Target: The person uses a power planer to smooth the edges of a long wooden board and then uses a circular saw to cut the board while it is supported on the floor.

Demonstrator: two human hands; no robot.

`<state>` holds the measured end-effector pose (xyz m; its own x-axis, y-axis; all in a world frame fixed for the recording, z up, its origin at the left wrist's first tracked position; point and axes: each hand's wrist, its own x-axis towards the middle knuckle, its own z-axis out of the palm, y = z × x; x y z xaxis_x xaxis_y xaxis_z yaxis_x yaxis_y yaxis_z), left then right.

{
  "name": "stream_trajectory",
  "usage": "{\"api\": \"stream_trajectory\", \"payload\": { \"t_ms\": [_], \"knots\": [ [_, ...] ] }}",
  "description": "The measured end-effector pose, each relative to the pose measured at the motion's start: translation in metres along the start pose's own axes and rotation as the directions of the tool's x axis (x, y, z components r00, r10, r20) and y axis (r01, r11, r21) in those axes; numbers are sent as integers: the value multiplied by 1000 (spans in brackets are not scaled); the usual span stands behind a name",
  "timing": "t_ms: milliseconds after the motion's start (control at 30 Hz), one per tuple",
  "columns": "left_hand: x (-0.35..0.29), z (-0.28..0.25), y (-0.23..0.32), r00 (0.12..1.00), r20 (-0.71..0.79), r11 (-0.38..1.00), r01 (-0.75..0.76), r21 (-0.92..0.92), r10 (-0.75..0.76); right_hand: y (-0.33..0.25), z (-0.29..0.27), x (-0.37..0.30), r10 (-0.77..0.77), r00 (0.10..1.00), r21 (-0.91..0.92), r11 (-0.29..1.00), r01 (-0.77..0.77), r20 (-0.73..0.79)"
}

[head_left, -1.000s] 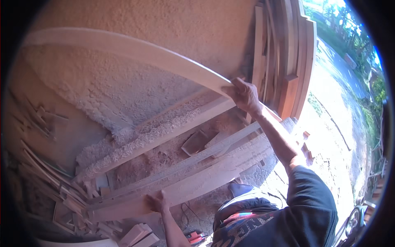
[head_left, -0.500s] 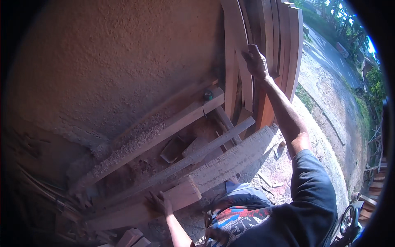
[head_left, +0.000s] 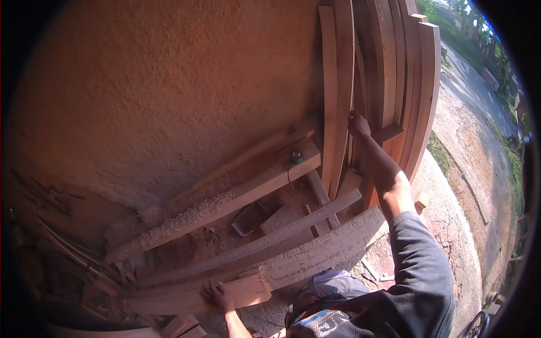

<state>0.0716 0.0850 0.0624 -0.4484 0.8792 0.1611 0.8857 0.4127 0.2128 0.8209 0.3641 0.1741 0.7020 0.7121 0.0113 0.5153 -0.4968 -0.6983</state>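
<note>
My right hand (head_left: 359, 125) is closed on the edge of a long wooden plank (head_left: 341, 84), which stands upright against the wall beside other boards. The arm is stretched far out, and the fingers' far side is hidden. Lower down, my left hand (head_left: 218, 297) rests with spread fingers on a thick, pale timber beam (head_left: 253, 288). That beam lies lengthwise near my body, its cut end toward the right.
Several upright boards (head_left: 414, 101) lean right of the plank. A shavings-covered beam (head_left: 225, 205) carries a small green-and-black object (head_left: 296, 157). A narrow rail (head_left: 293, 224) and a rough, pale slab (head_left: 327, 242) lie closer. Wood scraps (head_left: 183, 325) sit at the lower left.
My right hand has come lower along the plank, which now stands straighter beside the boards. My left hand stays on the beam. The whole view has shifted slightly.
</note>
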Motion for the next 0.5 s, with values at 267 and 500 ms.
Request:
{"api": "stream_trajectory", "payload": {
  "t_ms": [267, 500],
  "knots": [
    [-2, -1, -1, 999, 37, 1000, -3, -3, 3, 24, 45, 11, -67, 998, 92, 993, 68, -14],
    [-3, -3, 0, 996, 86, 1000, 10, -10, -9, 57, 93, -133, -303, 824, 169, 953, 252, 480]
  ]
}}
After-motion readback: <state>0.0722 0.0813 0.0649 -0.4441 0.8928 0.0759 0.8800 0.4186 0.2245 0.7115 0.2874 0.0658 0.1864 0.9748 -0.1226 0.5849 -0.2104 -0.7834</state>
